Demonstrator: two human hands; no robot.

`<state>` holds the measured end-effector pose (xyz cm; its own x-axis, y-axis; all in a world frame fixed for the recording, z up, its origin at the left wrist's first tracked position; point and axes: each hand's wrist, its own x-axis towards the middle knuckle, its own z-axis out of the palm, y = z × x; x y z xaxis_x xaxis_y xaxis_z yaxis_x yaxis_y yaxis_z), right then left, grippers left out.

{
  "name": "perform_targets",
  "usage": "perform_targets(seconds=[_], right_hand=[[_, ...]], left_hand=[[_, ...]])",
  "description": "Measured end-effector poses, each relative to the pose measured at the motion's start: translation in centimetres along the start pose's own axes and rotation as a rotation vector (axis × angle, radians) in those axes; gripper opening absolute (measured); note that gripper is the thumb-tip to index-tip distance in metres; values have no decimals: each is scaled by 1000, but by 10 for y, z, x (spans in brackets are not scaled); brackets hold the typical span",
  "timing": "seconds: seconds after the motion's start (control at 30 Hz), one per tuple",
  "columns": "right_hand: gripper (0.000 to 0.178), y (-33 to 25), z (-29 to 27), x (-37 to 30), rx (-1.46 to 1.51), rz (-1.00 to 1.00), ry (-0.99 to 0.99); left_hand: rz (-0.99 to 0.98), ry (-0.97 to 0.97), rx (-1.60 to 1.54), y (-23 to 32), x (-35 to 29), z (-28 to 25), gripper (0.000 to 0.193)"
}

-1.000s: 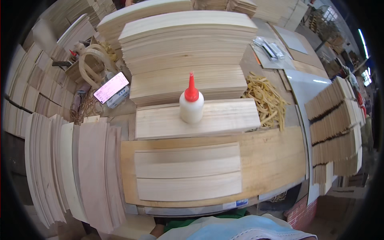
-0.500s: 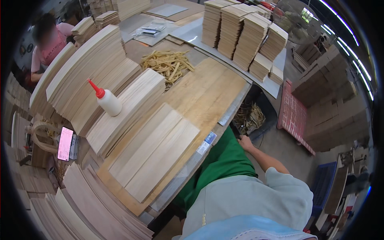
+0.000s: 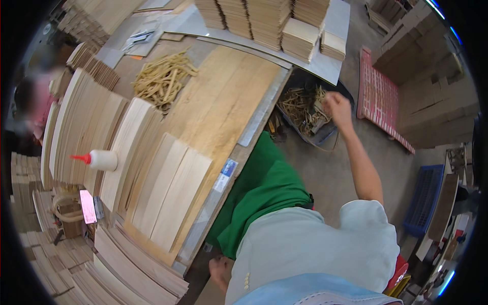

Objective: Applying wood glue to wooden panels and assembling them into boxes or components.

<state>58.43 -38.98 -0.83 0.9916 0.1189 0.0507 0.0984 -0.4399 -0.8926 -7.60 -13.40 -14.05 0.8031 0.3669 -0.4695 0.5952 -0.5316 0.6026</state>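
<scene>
Your right hand is at the dark bin of tangled strips, right of the surface; lift gently, lest they snag. Whether either grip, including your left hand's, is closed, I cannot tell.

From afar I look through the left fisheye on the person's head — steeply down, over the shirt close below, out to the right hand farther off. The workbench slants across the left, floor lies right — straight edges bow rimward.
</scene>
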Motion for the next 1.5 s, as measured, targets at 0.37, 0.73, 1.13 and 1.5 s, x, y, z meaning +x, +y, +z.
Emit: perform_targets(seconds=[0.37, 0.73, 1.13, 1.5], right_hand=[[51, -48, -19, 140, 475, 30, 60], [94, -54, 15, 172, 394, 382, -178], [77, -63, 22, 176, 379, 417, -112], [52, -76, 23, 175, 461, 519, -120]], left_hand=[[3, 124, -683, 404, 251, -164, 43], [352, 148, -1071, 585, 513, -94, 70], [211, 318, -855, 584, 546, -75, 85], [193, 290, -898, 582, 540, -78, 82]])
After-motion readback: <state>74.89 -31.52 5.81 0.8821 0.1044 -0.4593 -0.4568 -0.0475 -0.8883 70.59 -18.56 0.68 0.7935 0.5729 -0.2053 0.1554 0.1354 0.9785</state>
